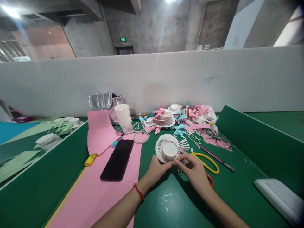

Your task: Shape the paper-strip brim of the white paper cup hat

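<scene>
Phone (117, 160): lies flat on pink paper (99, 190), well left of my fingers, out of the way.
Left hand (155, 169): fingers pinch the cut paper cup (168, 148) by its near edge, steadying it upside down on the surface (171, 202).
Cup: white, flat base up, wall slit into fanned strips.
Right hand (193, 169): fingers closed narrow on strips at the cup's right.
Scissors (206, 161): just right, within reach.

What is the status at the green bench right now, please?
Left hand steadies the cut paper cup. Right hand pinches its paper strips. Yellow scissors lie beside the right hand; black phone on the pink sheet.
</scene>
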A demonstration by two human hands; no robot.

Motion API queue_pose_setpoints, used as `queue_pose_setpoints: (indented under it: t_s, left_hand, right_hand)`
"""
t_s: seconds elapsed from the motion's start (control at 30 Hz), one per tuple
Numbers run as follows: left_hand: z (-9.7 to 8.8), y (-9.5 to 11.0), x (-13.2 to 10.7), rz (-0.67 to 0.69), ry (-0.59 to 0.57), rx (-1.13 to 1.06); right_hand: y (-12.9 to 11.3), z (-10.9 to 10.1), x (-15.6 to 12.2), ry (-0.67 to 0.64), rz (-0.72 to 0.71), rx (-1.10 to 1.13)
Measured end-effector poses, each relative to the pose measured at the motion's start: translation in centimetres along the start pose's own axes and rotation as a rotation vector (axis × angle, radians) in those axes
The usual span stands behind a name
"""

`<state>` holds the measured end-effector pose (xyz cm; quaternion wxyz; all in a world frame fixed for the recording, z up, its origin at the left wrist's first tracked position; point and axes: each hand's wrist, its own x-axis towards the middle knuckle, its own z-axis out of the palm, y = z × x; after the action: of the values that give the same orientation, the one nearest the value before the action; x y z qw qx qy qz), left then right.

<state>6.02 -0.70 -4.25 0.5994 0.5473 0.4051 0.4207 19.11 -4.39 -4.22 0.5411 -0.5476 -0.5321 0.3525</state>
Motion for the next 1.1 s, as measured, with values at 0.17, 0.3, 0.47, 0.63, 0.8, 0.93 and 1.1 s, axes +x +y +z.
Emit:
queue_pose_setpoints:
  t_s: [0.17,0.3,0.47,0.63,0.8,0.93,1.1]
  left_hand:
    - [0.1,0.0,0.0,-0.004,0.031,-0.007]
    - [0.2,0.4,-0.2,0.003,0.017,-0.019]
    - [0.1,0.7,-0.3,-0.005,0.027,0.004]
    - [0.2,1.0,-0.3,0.002,-0.051,-0.043]
    - [0.3,0.9,-0.3,0.005,-0.048,-0.025]
    - [0.2,0.7,-0.2,0.016,-0.028,-0.022]
    - [0.3,0.6,-0.2,0.02,-0.035,-0.038]
  right_hand:
    - [-0.3,0.1,-0.1,0.029,0.019,0.014]
    - [-0.3,0.1,-0.1,0.044,0.024,0.019]
    - [-0.1,-0.1,-0.1,0.087,0.053,0.047]
    - [0.0,-0.2,0.0,0.118,0.073,0.111]
    - [0.0,0.0,0.0,0.112,0.08,0.13]
    - [0.1,0.0,-0.1,0.107,0.071,0.116]
    - [0.1,0.2,-0.2,0.101,0.07,0.103]
